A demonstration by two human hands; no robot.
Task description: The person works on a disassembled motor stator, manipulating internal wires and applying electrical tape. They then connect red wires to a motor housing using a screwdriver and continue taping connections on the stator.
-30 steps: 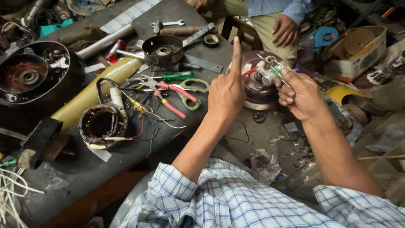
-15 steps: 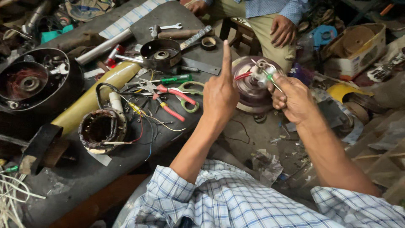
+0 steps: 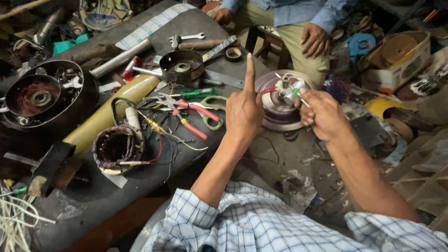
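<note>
My right hand (image 3: 322,114) has its grip closed around a thin green-handled screwdriver (image 3: 295,93), tip down among the wires on top of the round fan motor (image 3: 280,105). I hold it low on the handle so the tip stays steady against the small parts there. The motor sits flat beyond the edge of the worktop (image 3: 84,205), just in front of my hand, a red wire curling off its left side.

My left hand (image 3: 243,114) holds nothing: the index finger points straight up and the others are curled in, lifted clear of the tools beneath it and just left of the motor.

To the left, on the worktop, lie red-handled pliers (image 3: 186,114), green-handled scissors (image 3: 212,114) and a second green screwdriver (image 3: 198,93), all near my left wrist. Farther left stand a wound stator (image 3: 116,149) trailing loose wires, a yellow cylinder (image 3: 109,114) and a shallow metal motor cover (image 3: 182,65). Those loose wires spread towards my forearm and could catch it.

Another person sits opposite, one hand (image 3: 315,42) resting on a knee, well apart from my hands.
</note>
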